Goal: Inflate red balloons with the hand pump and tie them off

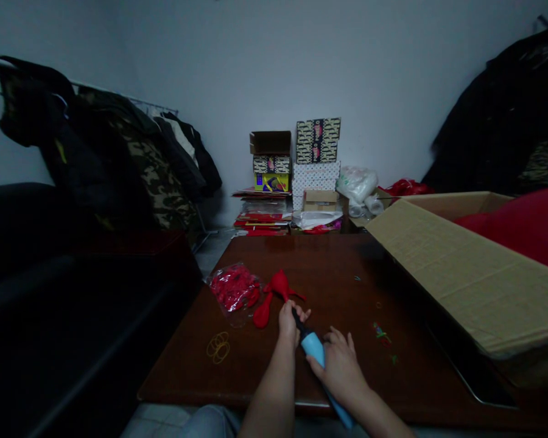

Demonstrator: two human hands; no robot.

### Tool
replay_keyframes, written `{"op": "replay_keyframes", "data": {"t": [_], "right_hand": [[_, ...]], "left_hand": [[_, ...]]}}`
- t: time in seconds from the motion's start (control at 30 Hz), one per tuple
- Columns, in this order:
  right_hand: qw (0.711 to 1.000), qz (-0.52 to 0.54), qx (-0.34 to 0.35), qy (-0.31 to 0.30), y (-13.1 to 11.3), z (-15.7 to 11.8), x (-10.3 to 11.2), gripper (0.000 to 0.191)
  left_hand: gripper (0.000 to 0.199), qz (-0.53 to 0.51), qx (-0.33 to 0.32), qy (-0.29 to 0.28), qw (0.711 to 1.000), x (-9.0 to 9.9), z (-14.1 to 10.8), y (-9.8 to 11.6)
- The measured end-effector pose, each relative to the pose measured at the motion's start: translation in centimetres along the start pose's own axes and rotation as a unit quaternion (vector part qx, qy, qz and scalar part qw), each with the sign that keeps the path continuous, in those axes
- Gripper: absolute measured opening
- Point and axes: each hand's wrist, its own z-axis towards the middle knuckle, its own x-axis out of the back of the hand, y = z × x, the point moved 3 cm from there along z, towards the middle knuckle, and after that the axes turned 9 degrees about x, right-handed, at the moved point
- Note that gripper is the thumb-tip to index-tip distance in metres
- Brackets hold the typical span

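Note:
My left hand (290, 321) is closed near the black nozzle of a light blue pump (313, 348); it pinches the neck of a red balloon (280, 285). Across the pump's blue body lies my right hand (340, 365), its thumb on one side and its fingers on the other. Another uninflated red balloon (262, 313) rests on the table just left of my left hand. A clear plastic bag of red balloons (235, 289) is farther left. Yellow rubber bands (218, 348) lie near the table's front left.
On the brown table (333, 255), small coloured bands (382, 334) lie to the right. An open cardboard box (475, 267) holding large red balloons (530, 222) stands at the right. Stacked boxes (316, 182) are beyond the table; a black sofa (73, 328) is at left.

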Motion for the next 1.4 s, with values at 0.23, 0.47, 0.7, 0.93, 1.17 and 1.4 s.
{"op": "replay_keyframes", "data": {"t": [0.23,0.47,0.7,0.93,1.17,1.4], "right_hand": [[1.000,0.002,-0.002,-0.024,2.5,-5.7,-1.5,0.046],[0.994,0.044,0.010,-0.104,5.8,-10.2,-2.5,0.049],[0.996,0.040,0.013,-0.083,3.8,-8.3,-0.9,0.053],[1.000,0.025,0.013,-0.010,1.3,-1.3,0.1,0.048],[0.999,-0.025,-0.003,0.019,0.4,1.3,-0.2,0.047],[0.998,-0.061,0.003,0.015,1.0,-2.1,-0.6,0.050]], "left_hand": [[0.022,0.004,0.007,-0.002,1.000,-0.3,-0.4,-0.1],[0.024,0.006,0.003,0.009,1.000,-0.3,-0.5,-0.1],[0.024,-0.002,0.004,-0.009,1.000,0.0,-0.2,-0.4],[0.023,0.006,0.002,-0.015,1.000,-0.3,-0.2,-0.1],[0.020,-0.030,0.017,-0.006,0.999,-0.4,-0.3,0.2],[0.018,-0.052,0.007,-0.010,0.999,0.0,-0.2,0.0]]}}
